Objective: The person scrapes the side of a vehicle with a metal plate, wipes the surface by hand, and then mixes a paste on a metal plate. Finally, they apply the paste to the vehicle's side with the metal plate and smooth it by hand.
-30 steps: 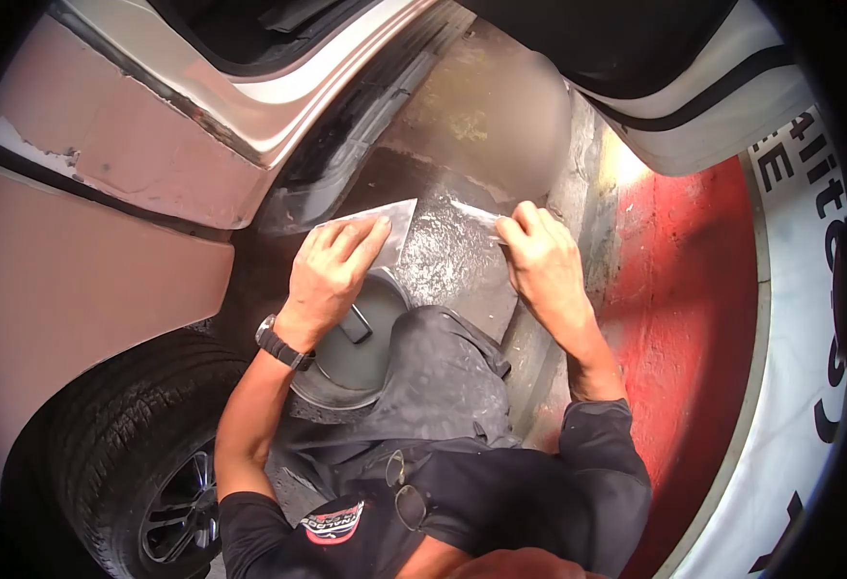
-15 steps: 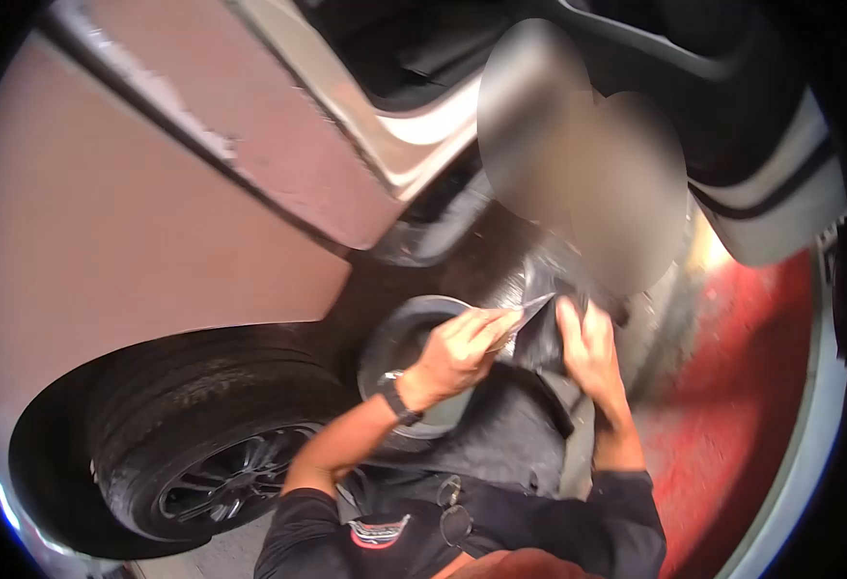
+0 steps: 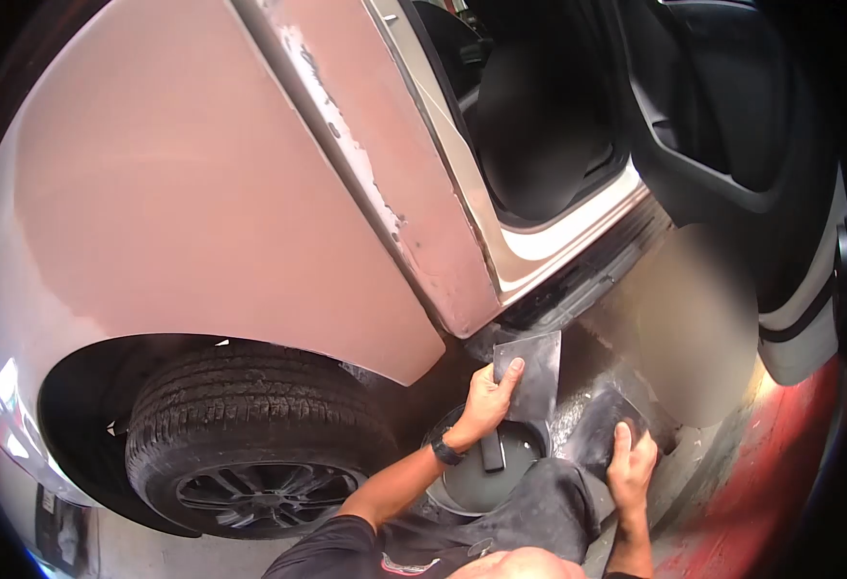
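Note:
My left hand grips a flat grey rectangular sheet of sandpaper, its thumb pressed on the face. The sheet is held above the far rim of a round bucket with cloudy liquid inside. A dark oblong block leans in the bucket. To the right, my right hand is closed at the edge of a dark, sheet-like piece, thumb on top. That piece looks like sandpaper too, but its outline blends into the dark surroundings. My hands are apart.
A car's pinkish, sanded fender and door edge rise on the left. Below the fender is a tyre. An open door hangs at the upper right. Red floor paint lies at right; blurred patches hide parts.
My hands, close together at one sheet before, have moved apart, each with a piece. The left one now holds its sheet up flat. The view has shifted, showing more of the fender.

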Available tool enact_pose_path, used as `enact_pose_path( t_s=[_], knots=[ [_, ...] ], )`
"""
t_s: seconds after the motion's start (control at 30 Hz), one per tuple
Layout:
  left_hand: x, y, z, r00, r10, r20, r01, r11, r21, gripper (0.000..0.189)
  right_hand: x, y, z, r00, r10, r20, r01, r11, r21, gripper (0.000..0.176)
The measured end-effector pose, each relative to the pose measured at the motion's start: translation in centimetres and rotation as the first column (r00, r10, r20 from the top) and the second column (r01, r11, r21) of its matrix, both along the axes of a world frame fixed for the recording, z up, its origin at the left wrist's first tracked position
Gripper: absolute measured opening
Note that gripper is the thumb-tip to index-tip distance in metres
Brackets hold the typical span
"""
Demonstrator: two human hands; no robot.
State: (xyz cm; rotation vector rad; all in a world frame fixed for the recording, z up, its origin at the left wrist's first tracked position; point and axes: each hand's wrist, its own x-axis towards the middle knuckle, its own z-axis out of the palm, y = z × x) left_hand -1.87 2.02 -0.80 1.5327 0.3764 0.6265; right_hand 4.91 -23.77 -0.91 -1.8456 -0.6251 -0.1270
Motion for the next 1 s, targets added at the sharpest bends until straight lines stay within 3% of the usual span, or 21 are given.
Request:
enact_pose_path(
  t_s=[0.03, 0.07, 0.1, 0.13, 0.17, 0.2, 0.23, 0.27, 0.33, 0.4, 0.47, 0.53, 0.6, 0.63, 0.67, 0.77, 0.83, 0.9, 0.97, 1.0],
  knots=[
    [0.3, -0.8, 0.7, 0.998, -0.061, 0.026, 0.066, 0.926, -0.372, 0.027, -1.3, 1.7, -0.2, 0.993, -0.076, 0.086, 0.047, 0.953, 0.298, 0.025],
    [0.3, -1.8, 1.1, 0.991, -0.114, 0.069, 0.130, 0.711, -0.691, 0.028, -0.9, 0.5, 1.4, 0.798, 0.046, 0.601, -0.045, 0.999, -0.016, 0.023],
    [0.1, -1.9, 0.3, 0.966, -0.239, 0.095, 0.209, 0.509, -0.835, 0.030, -0.3, 1.0, 2.1, 0.634, 0.145, 0.760, -0.132, 0.988, -0.079, 0.026],
    [-0.8, -2.3, -0.5, 0.883, -0.393, 0.257, 0.373, 0.252, -0.893, 0.029, 0.1, 1.8, 2.4, 0.431, 0.229, 0.873, -0.200, 0.967, -0.156, 0.031],
    [-1.6, -2.7, -1.3, 0.746, -0.526, 0.408, 0.455, -0.044, -0.889, 0.028, 1.1, 3.2, 1.8, 0.411, 0.241, 0.879, -0.238, 0.959, -0.152, 0.035],
    [-2.5, -3.1, -2.1, 0.582, -0.624, 0.521, 0.454, -0.283, -0.845, 0.027, 2.5, 4.0, -1.0, 0.659, 0.250, 0.709, -0.130, 0.967, -0.221, 0.028],
    [-4.6, -3.9, 1.9, 0.642, -0.750, 0.159, 0.348, 0.100, -0.932, 0.027, 3.3, 4.1, -1.2, 0.760, 0.147, 0.633, -0.050, 0.984, -0.169, 0.024],
    [-5.2, -3.9, 0.3, 0.521, -0.852, -0.048, 0.681, 0.449, -0.579, 0.029, 4.1, 4.0, -0.9, 0.837, 0.041, 0.546, 0.036, 0.991, -0.130, 0.020],
    [-7.0, -4.1, -1.6, 0.732, -0.662, -0.161, 0.652, 0.750, -0.114, 0.033, 3.3, 4.0, 0.4, 0.918, -0.072, 0.390, 0.015, 0.989, 0.146, 0.003],
    [-10.0, -2.0, -3.4, 0.709, -0.611, -0.351, 0.570, 0.790, -0.223, 0.036, 2.5, 3.8, 1.2, 0.984, 0.011, 0.176, -0.043, 0.983, 0.176, 0.004],
    [-14.1, -1.7, -4.7, 0.741, -0.516, -0.429, 0.409, 0.854, -0.321, 0.040, 1.8, 4.4, 3.7, 0.968, 0.018, 0.251, -0.060, 0.986, 0.158, 0.005],
    [-19.2, -1.7, -7.9, 0.815, -0.316, -0.486, 0.127, 0.915, -0.382, 0.044, 1.7, 4.4, 5.8, 0.933, 0.139, 0.333, -0.167, 0.984, 0.057, 0.007],
    [-25.7, -0.5, -13.5, 0.792, -0.135, -0.595, -0.068, 0.950, -0.305, 0.053, 0.2, 4.5, 9.2, 0.877, 0.268, 0.398, -0.275, 0.961, -0.040, 0.008],
    [-29.0, 0.3, -15.2, 0.592, 0.025, -0.805, -0.095, 0.995, -0.040, 0.055, -0.5, 4.4, 10.7, 0.843, 0.349, 0.411, -0.307, 0.937, -0.165, 0.013],
    [-31.9, 0.4, -16.8, 0.348, 0.225, -0.910, -0.040, 0.973, 0.226, 0.057, -1.4, 4.3, 12.2, 0.778, 0.398, 0.486, -0.289, 0.913, -0.286, 0.016],
    [-38.7, -3.6, -22.9, 0.279, 0.712, -0.644, -0.276, 0.702, 0.656, 0.048, -4.1, 5.6, 16.5, 0.574, 0.559, 0.599, -0.320, 0.826, -0.464, 0.015],
    [-40.1, -5.3, -24.8, 0.411, 0.880, -0.238, -0.158, 0.326, 0.932, 0.037, -5.8, 6.5, 19.3, 0.459, 0.629, 0.627, -0.366, 0.778, -0.511, 0.014],
    [-39.7, -5.7, -27.5, 0.371, 0.924, -0.092, -0.319, 0.220, 0.922, 0.041, -7.7, 6.7, 21.7, 0.389, 0.629, 0.673, -0.363, 0.776, -0.515, 0.018],
    [-39.2, -5.9, -29.3, 0.248, 0.940, -0.233, -0.420, 0.321, 0.849, 0.064, -9.3, 6.9, 24.1, 0.332, 0.574, 0.749, -0.319, 0.815, -0.484, 0.017],
    [-38.7, -6.4, -28.1, 0.158, 0.970, -0.187, -0.316, 0.229, 0.921, 0.062, -9.4, 7.4, 24.4, 0.282, 0.570, 0.772, -0.399, 0.801, -0.445, 0.015]
  ],
)
